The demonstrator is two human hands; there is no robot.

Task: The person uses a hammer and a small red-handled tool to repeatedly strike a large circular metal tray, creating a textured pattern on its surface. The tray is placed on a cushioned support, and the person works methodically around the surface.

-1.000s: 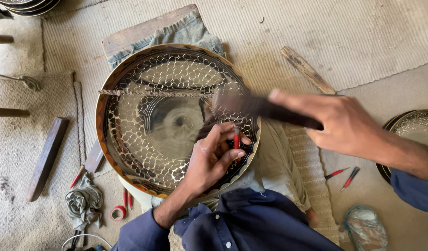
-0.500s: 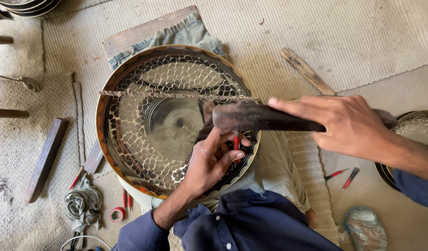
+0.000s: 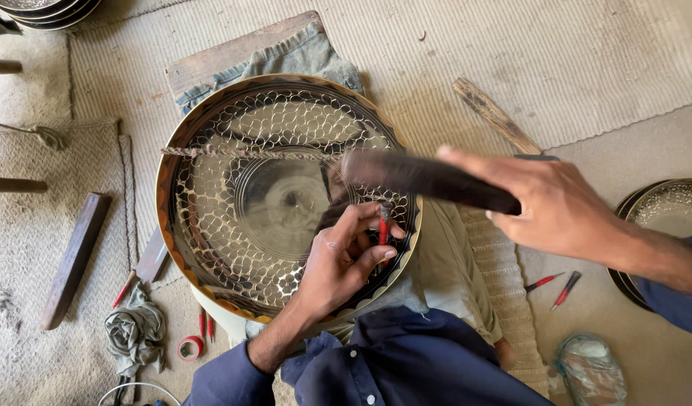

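My right hand (image 3: 564, 214), gripping the dark hammer (image 3: 429, 179), had swung down over the round engraved metal tray (image 3: 211, 218); left fingers (image 3: 361, 225) pinched the red-handled chisel (image 3: 383, 225) there.

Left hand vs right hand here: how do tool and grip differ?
The left hand pinches a thin red-handled punch upright in its fingertips, resting on the round metal tray. The right hand wraps a dark mallet in a full fist, held above the tray and blurred with motion. The punch is small; the mallet is long and thick. Both hands work over the tray's right rim.
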